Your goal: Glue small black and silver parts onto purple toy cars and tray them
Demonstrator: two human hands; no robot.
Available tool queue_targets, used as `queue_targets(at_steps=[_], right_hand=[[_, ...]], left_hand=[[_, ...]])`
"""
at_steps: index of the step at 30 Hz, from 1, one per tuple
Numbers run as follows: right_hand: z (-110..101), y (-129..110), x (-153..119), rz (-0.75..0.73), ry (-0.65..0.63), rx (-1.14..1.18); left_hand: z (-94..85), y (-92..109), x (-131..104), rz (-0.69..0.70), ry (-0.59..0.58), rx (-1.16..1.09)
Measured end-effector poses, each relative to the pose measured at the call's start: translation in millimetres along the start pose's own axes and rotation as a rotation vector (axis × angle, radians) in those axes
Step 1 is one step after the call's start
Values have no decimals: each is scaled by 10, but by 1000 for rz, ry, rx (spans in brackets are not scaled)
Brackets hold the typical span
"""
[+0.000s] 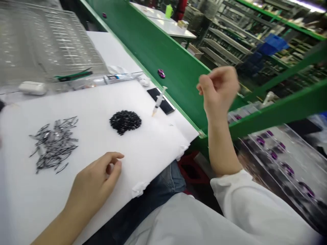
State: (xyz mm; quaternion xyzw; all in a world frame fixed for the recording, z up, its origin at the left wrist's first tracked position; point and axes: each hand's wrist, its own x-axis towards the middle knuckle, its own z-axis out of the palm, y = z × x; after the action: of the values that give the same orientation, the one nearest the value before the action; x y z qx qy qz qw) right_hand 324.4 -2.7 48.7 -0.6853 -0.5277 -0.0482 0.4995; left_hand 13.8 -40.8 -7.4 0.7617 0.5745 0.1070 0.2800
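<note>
On the white board [99, 105], my left hand [98, 180] rests near the front edge, thumb and forefinger apart with nothing visible between them. My right hand [219, 90] is raised over the far side of the green conveyor [178, 64], its fingers curled together; whatever they hold, if anything, is hidden. A pile of small black parts [125, 121] lies beyond my left hand. Thin black-edged clear pieces [55, 144] are spread at the left. A syringe [158, 101] leans across a dark phone [166, 103]. One small purple car [161, 73] sits on the conveyor.
Clear plastic trays [51, 44] and a white case [32, 87] are behind the board. Another purple item [104, 15] is farther up the conveyor. At the right, a green beam [281, 109] crosses above a tray of purple cars [288, 169].
</note>
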Motion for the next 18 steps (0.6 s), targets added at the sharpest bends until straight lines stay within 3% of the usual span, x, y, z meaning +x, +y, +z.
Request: queue_targets(at_steps=[3,4,5,7,13,18], right_hand=[[740,292,660,19,-133,-81],[946,405,845,59,-196,-229],[1125,517,1000,85,-291,-413],[1401,721,1216,92,-388,-517],[1841,1107,1404,148,-600,-711],[1993,1204,1397,157,-664,-796]], left_hand=[[2,-90,31,117,-11,-56],[13,-130,53,157,-8,-63],[26,-168,78,191,-1,-68],[50,-235,132,242,8,-88],[83,-339,201,294,22,-229],[106,-357,190,305,8,-240]])
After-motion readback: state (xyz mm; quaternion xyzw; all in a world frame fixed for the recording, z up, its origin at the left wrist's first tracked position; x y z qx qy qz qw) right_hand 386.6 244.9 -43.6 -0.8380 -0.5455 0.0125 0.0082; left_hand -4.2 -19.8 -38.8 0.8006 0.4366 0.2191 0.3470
